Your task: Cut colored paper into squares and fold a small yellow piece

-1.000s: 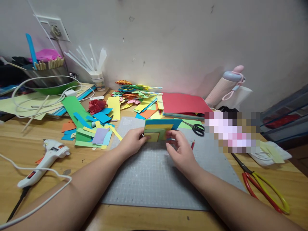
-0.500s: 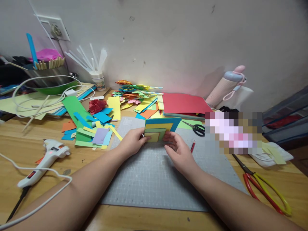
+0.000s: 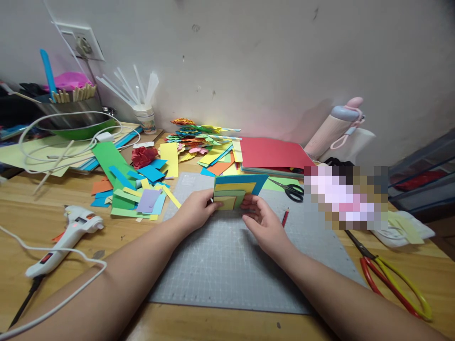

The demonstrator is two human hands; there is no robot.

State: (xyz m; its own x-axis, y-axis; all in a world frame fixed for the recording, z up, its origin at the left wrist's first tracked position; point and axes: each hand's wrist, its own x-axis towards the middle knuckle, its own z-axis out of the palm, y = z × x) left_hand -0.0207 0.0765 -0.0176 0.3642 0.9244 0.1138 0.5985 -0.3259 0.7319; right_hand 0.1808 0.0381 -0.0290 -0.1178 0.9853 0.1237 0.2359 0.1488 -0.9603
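My left hand pinches the left edge of a stack of coloured paper sheets, thumb in front. The sheets stand upright, facing me, above the grey cutting mat. They step down in size: blue at the back, then yellow, light green and a small pale yellow one in front. My right hand is at the stack's lower right, with curled fingertips against the sheets. Its thumb is apart from the fingers and off the paper. A red pencil lies just beyond the right hand, partly hidden by it.
Black scissors lie behind the stack. Large red-and-yellow-handled scissors are at the right, a glue gun with its cables at the left. Paper scraps, paper flowers and a red sheet line the back.
The small pale yellow sheet in front looks slightly bent at its right edge now. Both hands stay almost where they were; the view has barely shifted.
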